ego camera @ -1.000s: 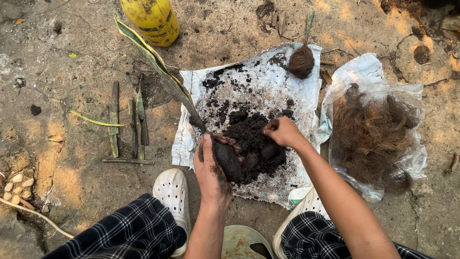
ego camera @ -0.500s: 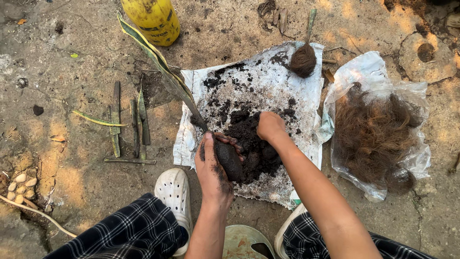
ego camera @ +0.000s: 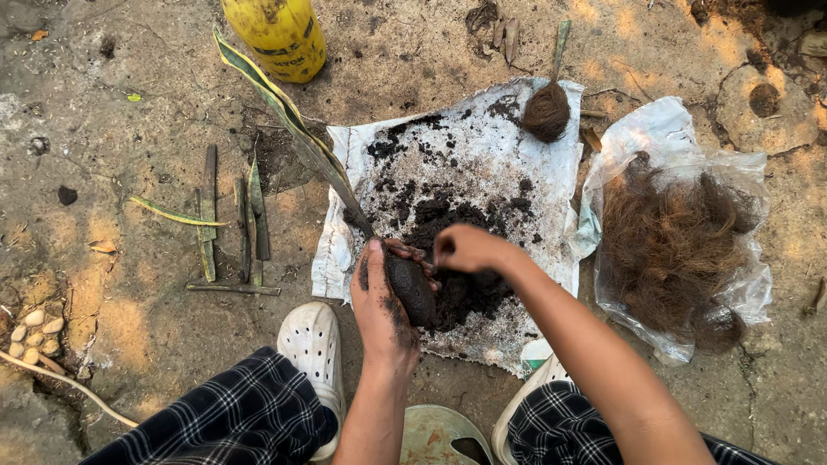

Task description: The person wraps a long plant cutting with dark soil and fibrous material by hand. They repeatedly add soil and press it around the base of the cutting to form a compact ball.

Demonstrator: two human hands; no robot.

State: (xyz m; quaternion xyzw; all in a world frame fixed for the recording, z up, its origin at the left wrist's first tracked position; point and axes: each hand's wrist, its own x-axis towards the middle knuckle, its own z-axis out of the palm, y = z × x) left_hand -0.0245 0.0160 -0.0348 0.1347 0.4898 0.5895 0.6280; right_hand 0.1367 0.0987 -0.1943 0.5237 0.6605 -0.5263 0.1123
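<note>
Left hand (ego camera: pixel 383 301) grips a dark soil ball (ego camera: pixel 411 288) at a long leaf's (ego camera: pixel 293 129) base; the right hand (ego camera: pixel 469 248), fingers closed, presses it from three o'clock.

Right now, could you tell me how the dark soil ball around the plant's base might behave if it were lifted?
The soil ball, cupped in the left hand, looks damp and packed, so probably heavy for its size. Loose crumbs on the white sheet suggest it may shed bits. The long leaf could make it top-heavy.
</note>
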